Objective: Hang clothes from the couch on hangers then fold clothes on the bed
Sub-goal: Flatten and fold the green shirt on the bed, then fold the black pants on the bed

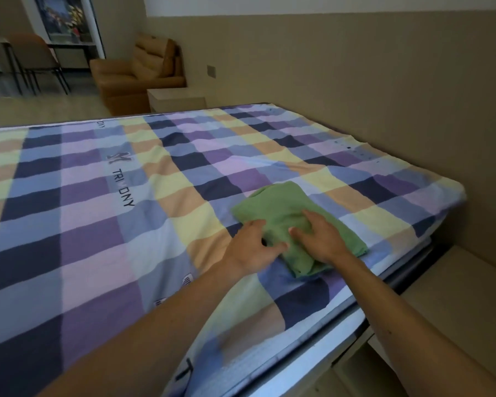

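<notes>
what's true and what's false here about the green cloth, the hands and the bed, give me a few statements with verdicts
1. The green cloth lies folded on the bed. True.
2. Only one hand touches the cloth. False: both the left hand and the right hand are on it.
3. The cloth lies in the middle of the bed. False: it lies near the bed's right edge.
4. A tan couch stands beyond the bed. True.
5. A hanger lies on the bed. False: no hanger is in view.
</notes>
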Action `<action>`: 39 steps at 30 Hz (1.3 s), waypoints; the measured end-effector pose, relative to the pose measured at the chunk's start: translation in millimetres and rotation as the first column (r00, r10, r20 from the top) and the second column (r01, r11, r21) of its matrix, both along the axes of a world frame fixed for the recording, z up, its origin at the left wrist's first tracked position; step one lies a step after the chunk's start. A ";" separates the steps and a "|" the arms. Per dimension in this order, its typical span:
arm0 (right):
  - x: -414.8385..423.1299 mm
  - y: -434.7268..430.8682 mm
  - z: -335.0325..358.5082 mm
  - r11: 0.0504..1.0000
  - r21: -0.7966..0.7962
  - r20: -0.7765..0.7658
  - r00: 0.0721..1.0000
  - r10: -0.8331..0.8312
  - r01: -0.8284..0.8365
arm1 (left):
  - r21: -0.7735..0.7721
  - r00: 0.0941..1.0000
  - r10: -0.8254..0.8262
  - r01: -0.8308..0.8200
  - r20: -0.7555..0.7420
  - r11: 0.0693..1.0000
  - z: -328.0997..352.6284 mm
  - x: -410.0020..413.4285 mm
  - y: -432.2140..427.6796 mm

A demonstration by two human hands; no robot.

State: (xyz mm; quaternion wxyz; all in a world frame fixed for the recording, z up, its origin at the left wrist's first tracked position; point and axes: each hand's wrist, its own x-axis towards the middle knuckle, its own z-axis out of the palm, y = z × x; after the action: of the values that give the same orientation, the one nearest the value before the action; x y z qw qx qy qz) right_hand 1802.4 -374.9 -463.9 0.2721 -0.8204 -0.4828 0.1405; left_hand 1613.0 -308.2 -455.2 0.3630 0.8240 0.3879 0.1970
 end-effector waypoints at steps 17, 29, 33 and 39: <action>-342.8 31.5 55.4 0.845 0.416 -0.331 0.810 0.485 -0.336 | -0.006 0.765 0.526 -0.565 0.373 0.825 39.8 -346.4 -33.8; -543.4 39.3 41.7 0.743 0.370 -0.378 0.640 0.669 -0.559 | 0.342 0.543 0.839 -0.793 0.025 0.503 13.4 -563.7 -38.4; -573.7 35.1 38.0 0.721 0.343 -0.399 0.601 0.693 -0.603 | 0.453 0.372 0.892 -0.769 -0.258 0.451 6.4 -619.9 -30.9; -577.3 32.2 34.3 0.728 0.334 -0.423 0.595 0.683 -0.599 | 0.447 0.330 0.905 -0.790 -0.267 0.420 3.3 -666.3 -24.3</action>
State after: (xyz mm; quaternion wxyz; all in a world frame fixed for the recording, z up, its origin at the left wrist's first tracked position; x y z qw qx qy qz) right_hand 1225.1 -342.7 -429.6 0.3859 -0.4967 -0.6626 0.4065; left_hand 946.7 -332.5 -451.9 -0.0027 0.5520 0.8105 0.1958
